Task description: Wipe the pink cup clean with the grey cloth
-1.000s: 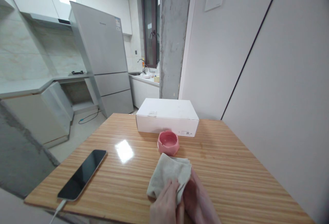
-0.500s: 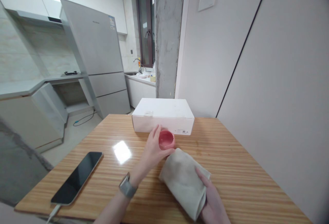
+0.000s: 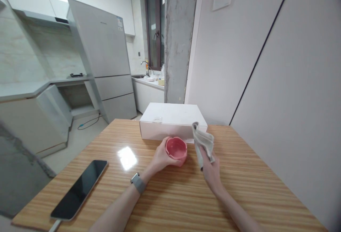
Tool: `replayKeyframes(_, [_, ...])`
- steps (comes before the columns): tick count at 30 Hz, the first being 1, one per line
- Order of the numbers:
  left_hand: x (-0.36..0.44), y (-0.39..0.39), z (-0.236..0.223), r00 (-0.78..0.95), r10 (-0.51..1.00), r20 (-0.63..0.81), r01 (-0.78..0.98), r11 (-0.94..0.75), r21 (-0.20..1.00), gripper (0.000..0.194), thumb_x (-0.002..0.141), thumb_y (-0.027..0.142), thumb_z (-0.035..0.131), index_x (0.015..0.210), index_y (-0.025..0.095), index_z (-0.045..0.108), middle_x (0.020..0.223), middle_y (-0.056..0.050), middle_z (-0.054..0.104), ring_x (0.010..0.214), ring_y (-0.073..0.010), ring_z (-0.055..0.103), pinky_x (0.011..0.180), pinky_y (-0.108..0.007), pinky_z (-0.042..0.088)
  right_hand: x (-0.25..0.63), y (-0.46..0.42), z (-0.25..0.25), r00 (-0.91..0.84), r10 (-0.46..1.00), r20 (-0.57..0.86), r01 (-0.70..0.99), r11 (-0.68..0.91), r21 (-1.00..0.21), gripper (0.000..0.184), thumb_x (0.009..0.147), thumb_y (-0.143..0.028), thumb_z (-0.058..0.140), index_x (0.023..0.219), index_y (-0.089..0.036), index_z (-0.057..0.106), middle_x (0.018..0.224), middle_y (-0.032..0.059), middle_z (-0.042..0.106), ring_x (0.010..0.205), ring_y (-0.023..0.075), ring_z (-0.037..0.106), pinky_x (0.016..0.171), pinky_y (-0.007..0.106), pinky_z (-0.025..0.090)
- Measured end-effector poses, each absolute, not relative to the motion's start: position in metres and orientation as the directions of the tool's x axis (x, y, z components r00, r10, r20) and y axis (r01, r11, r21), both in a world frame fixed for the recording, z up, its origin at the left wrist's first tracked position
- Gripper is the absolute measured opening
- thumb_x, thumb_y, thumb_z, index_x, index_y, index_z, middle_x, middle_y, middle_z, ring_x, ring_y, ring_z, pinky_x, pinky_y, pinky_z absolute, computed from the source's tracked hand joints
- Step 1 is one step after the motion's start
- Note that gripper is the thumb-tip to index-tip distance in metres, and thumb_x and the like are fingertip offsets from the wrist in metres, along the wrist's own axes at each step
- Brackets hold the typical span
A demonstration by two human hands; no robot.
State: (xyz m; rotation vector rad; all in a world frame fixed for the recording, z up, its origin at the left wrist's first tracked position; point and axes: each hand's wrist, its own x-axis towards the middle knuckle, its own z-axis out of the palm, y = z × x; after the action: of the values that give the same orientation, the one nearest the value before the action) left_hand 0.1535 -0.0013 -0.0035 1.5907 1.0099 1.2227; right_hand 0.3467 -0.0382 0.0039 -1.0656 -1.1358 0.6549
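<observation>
A small pink bowl (image 3: 176, 148) sits on the wooden table (image 3: 239, 189), just in front of a white box (image 3: 170, 118). My left hand (image 3: 161, 158), with a grey watch on its wrist, is wrapped round the bowl's left side. My right hand (image 3: 210, 168) is closed on a bunched grey cloth (image 3: 203, 142), held upright just right of the bowl and off the table. The cloth's top overlaps the box's front right corner in the view.
A black phone (image 3: 80, 189) on a white cable lies at the table's near left corner. A white wall runs along the table's right side. Beyond the table stand a concrete pillar (image 3: 178, 40), a grey fridge (image 3: 103, 58) and kitchen counters.
My right hand lifted the cloth from the table's near side and carried it up beside the bowl, now bunched. My left hand left the cloth, reached the bowl and closed round it.
</observation>
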Motion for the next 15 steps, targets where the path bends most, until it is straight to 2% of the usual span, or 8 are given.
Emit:
replayKeyframes(2, [0.158, -0.011, 0.002, 0.239, 0.896, 0.375, 0.001, -0.387, 0.922, 0.092, 0.045, 0.021, 0.088, 0.126, 0.022, 0.043, 0.125, -0.008, 0.059, 0.114, -0.0256, 0.055, 0.100, -0.038, 0.042, 0.340, -0.031, 0.001, -0.013, 0.787, 0.617, 0.222, 0.604, -0.765, 0.036, 0.080, -0.043, 0.062, 0.105, -0.017, 0.069, 0.107, 0.0109, 0.072, 0.109, 0.0319, 0.061, 0.099, 0.052, 0.043])
replayKeyframes(4, [0.162, -0.021, 0.005, 0.282, 0.856, 0.433, -0.118, -0.417, 0.901, 0.095, 0.046, 0.016, 0.086, 0.128, 0.022, 0.040, 0.130, -0.008, 0.055, 0.118, -0.0260, 0.053, 0.103, -0.038, 0.040, 0.339, -0.028, -0.001, -0.335, 0.560, 0.758, 0.306, 0.825, -0.475, 0.044, 0.084, -0.041, 0.055, 0.122, -0.017, 0.061, 0.125, 0.0123, 0.064, 0.125, 0.0334, 0.049, 0.109, 0.059, 0.028])
replayKeyframes(5, [0.164, -0.025, 0.005, 0.292, 0.850, 0.439, -0.152, -0.412, 0.899, 0.096, 0.044, 0.013, 0.086, 0.128, 0.022, 0.040, 0.131, -0.009, 0.055, 0.119, -0.0264, 0.052, 0.104, -0.038, 0.038, 0.341, -0.027, -0.002, -0.430, 0.459, 0.777, 0.324, 0.882, -0.342, 0.048, 0.087, -0.040, 0.051, 0.128, -0.017, 0.056, 0.129, 0.0132, 0.061, 0.129, 0.0335, 0.045, 0.110, 0.061, 0.024])
replayKeyframes(7, [0.165, -0.031, 0.005, 0.303, 0.855, 0.420, -0.194, -0.376, 0.906, 0.097, 0.040, 0.011, 0.087, 0.126, 0.021, 0.044, 0.129, -0.009, 0.056, 0.118, -0.0273, 0.052, 0.105, -0.038, 0.036, 0.346, -0.029, -0.005, -0.479, 0.363, 0.799, 0.343, 0.916, -0.210, 0.052, 0.089, -0.044, 0.045, 0.132, -0.015, 0.052, 0.129, 0.0151, 0.060, 0.128, 0.0333, 0.047, 0.108, 0.060, 0.028])
replayKeyframes(9, [0.164, -0.034, 0.008, 0.333, 0.879, 0.341, -0.261, -0.261, 0.929, 0.090, 0.042, 0.015, 0.088, 0.123, 0.021, 0.049, 0.124, -0.008, 0.060, 0.116, -0.0270, 0.053, 0.103, -0.036, 0.036, 0.351, -0.032, -0.006, -0.471, 0.352, 0.809, 0.339, 0.919, -0.203, 0.054, 0.090, -0.051, 0.041, 0.129, -0.015, 0.054, 0.124, 0.0151, 0.063, 0.123, 0.0325, 0.053, 0.104, 0.057, 0.037])
replayKeyframes(11, [0.163, -0.034, 0.012, 0.377, 0.907, 0.186, -0.392, -0.026, 0.920, 0.071, 0.059, 0.034, 0.082, 0.122, 0.021, 0.052, 0.119, -0.007, 0.063, 0.112, -0.0257, 0.056, 0.097, -0.035, 0.040, 0.355, -0.036, -0.005, -0.441, 0.385, 0.811, 0.329, 0.910, -0.253, 0.051, 0.091, -0.052, 0.041, 0.125, -0.018, 0.058, 0.120, 0.0136, 0.066, 0.118, 0.0312, 0.057, 0.101, 0.054, 0.042])
replayKeyframes(13, [0.163, -0.034, 0.017, 0.434, 0.901, 0.014, -0.517, 0.237, 0.822, 0.054, 0.078, 0.053, 0.061, 0.120, 0.019, 0.056, 0.113, -0.008, 0.066, 0.107, -0.0250, 0.060, 0.089, -0.034, 0.045, 0.358, -0.040, -0.003, -0.427, 0.423, 0.799, 0.329, 0.896, -0.299, 0.043, 0.092, -0.044, 0.045, 0.125, -0.021, 0.058, 0.119, 0.0116, 0.067, 0.115, 0.0298, 0.060, 0.101, 0.053, 0.043])
replayKeyframes(15, [0.164, -0.034, 0.019, 0.516, 0.849, -0.115, -0.557, 0.435, 0.707, 0.059, 0.083, 0.062, 0.045, 0.114, 0.014, 0.061, 0.105, -0.011, 0.069, 0.098, -0.0253, 0.064, 0.083, -0.034, 0.048, 0.361, -0.043, -0.001, -0.469, 0.402, 0.786, 0.306, 0.909, -0.282, 0.041, 0.092, -0.037, 0.047, 0.129, -0.022, 0.056, 0.120, 0.0104, 0.067, 0.115, 0.0291, 0.060, 0.100, 0.052, 0.045])
